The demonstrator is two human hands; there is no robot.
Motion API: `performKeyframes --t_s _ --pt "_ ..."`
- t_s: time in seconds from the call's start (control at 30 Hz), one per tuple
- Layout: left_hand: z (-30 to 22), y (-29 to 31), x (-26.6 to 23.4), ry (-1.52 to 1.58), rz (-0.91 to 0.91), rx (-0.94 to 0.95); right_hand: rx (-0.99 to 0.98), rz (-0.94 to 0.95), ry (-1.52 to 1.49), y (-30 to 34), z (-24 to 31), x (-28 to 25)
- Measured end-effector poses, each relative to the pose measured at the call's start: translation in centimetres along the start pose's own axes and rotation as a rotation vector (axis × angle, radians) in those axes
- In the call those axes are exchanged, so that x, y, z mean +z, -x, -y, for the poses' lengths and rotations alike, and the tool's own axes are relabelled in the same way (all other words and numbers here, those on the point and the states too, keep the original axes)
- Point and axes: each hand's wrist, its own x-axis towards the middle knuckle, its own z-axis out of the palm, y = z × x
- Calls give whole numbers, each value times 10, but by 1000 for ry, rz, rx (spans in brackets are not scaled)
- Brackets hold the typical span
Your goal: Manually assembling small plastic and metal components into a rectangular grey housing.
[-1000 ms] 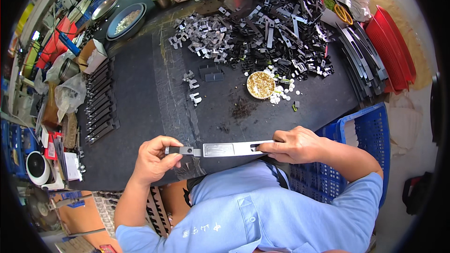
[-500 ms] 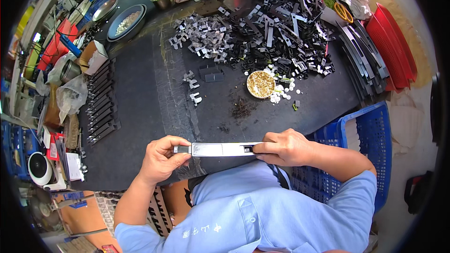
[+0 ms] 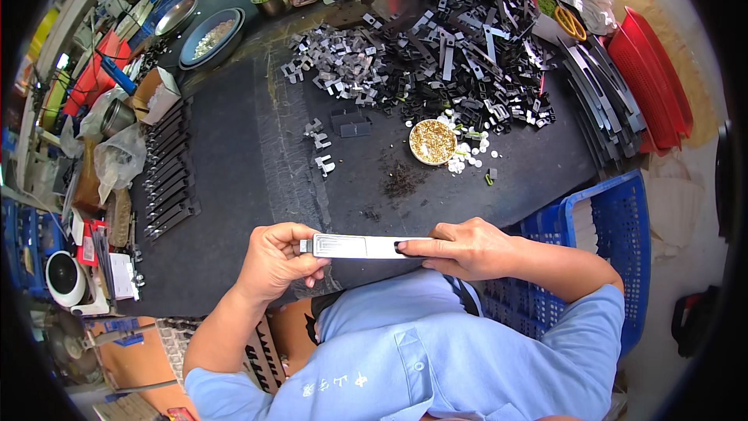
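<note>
Just beyond the table's near edge, I hold a long, flat silver-white bar level between my hands. Its left end has a grooved panel, with a small grey piece sticking out past it. My left hand pinches that end between thumb and fingers. At the other end my right hand is closed around the bar, a finger stretched along its top face at a small dark spot. What lies under the right fingers is hidden. On the table ahead are a few loose silver clips and small dark blocks.
Heaps of grey clips and black parts cover the far side. A bowl of small gold pieces stands beside white discs. Dark strips line the left; a blue basket stands at right, below red baskets.
The bar has shifted slightly left. My right finger has slid left along it, covering most of the dark slot that showed before.
</note>
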Motion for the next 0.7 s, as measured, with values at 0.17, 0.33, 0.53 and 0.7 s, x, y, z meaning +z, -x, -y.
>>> performKeyframes --t_s 0.17,0.33,0.53,0.7 --pt "-9 -3 6 -40 22 -54 15 30 -6 0 2 2" --pt "-19 -11 11 5 -8 -77 20 -121 -300 -1 -1 7" --pt "-13 -13 12 -17 -6 -15 136 -99 -456 5 1 5" --pt "39 -30 13 430 173 77 323 -32 -696 -6 9 3"
